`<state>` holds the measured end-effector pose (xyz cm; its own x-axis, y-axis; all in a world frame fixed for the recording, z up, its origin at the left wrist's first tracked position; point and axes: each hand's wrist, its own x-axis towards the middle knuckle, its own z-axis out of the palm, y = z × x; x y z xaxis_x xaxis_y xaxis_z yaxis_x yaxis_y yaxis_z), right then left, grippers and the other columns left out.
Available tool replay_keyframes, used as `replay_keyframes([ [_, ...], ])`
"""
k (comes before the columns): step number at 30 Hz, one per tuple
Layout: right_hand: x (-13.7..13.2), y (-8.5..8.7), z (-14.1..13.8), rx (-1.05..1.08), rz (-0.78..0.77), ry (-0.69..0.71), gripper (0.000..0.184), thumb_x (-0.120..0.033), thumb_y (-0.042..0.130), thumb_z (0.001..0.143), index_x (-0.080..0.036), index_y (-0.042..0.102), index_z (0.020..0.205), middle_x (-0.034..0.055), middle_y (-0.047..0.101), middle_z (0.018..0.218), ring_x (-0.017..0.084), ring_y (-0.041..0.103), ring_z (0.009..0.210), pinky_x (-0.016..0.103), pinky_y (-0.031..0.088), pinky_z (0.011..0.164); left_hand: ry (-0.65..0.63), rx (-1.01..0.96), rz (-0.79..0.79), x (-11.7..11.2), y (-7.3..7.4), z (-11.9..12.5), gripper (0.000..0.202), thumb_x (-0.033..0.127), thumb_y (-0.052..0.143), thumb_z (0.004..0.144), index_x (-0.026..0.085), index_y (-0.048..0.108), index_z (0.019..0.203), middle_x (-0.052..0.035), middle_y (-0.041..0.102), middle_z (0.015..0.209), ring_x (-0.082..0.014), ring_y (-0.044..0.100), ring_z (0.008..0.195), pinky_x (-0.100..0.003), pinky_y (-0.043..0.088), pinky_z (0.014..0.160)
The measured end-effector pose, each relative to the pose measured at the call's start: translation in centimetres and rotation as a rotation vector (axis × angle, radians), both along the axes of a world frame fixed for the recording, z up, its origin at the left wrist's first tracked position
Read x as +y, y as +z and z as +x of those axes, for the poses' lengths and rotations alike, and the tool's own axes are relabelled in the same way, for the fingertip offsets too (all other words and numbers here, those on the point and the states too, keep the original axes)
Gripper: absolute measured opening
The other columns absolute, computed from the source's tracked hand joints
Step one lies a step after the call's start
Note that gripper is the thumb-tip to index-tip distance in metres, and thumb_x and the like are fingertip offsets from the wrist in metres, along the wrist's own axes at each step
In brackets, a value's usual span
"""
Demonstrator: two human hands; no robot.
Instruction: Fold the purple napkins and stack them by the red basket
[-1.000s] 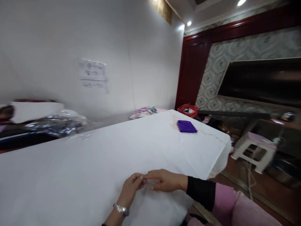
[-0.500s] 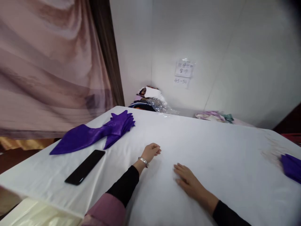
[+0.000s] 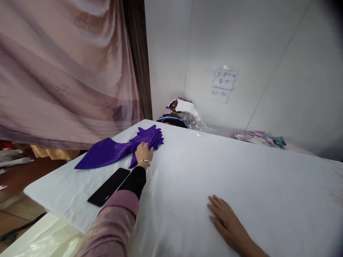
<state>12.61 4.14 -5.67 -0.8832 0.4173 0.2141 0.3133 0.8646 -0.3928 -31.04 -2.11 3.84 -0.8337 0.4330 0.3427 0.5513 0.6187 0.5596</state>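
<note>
A heap of purple satin napkins lies at the far left of the white table, one pointed cloth trailing left from it. My left hand, with a silver bracelet at the wrist, is on the near side of the heap. Its fingers are bent down onto the purple cloth, and their tips are partly hidden. My right hand lies palm down on the white tabletop, fingers stretched out and a little apart, holding nothing.
A black phone lies beside my left forearm. Behind the table are a pile of fabrics with clear plastic and more folded cloth. A pink curtain hangs at left, and a handwritten sign is on the wall.
My left hand has moved from the bare middle of the table, forward and left, onto the purple napkins. My right hand stays flat on the table. The view has turned left.
</note>
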Motion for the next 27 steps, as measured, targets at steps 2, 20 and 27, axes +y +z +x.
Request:
replay_keyframes([
  [2,-0.1,0.0,0.0,0.0,0.008,-0.006,0.041,-0.036,0.046,0.091,-0.03,0.049,0.132,0.0036,0.04,0.143,0.025,0.032,0.134,0.049,0.029,0.109,0.048,0.002,-0.038,0.2,-0.5,-1.0,0.046,0.03,0.054,0.079,0.011,0.053,0.121,-0.0187,0.044,0.137,-0.0332,0.033,0.13,-0.05,0.029,0.104],
  [20,-0.5,1.5,-0.5,-0.018,-0.057,-0.014,0.04,-0.036,0.041,0.093,-0.026,0.05,0.131,0.0062,0.04,0.143,0.024,0.03,0.135,0.049,0.025,0.11,0.164,-0.053,0.215,1.4,1.7,-3.6,0.033,0.025,0.034,0.088,0.013,0.064,0.087,-0.0135,0.068,0.086,-0.0241,0.062,0.086,-0.036,0.045,0.078],
  [27,-1.1,2.9,-1.1,0.089,-0.243,-0.062,0.042,-0.036,0.048,0.089,-0.025,0.052,0.129,0.0086,0.046,0.139,0.024,0.034,0.133,0.048,0.022,0.111,-0.185,0.007,0.529,5.5,6.3,5.9,0.039,0.035,0.03,0.09,0.017,0.064,0.099,-0.0058,0.068,0.1,-0.0176,0.061,0.098,-0.03,0.046,0.089],
])
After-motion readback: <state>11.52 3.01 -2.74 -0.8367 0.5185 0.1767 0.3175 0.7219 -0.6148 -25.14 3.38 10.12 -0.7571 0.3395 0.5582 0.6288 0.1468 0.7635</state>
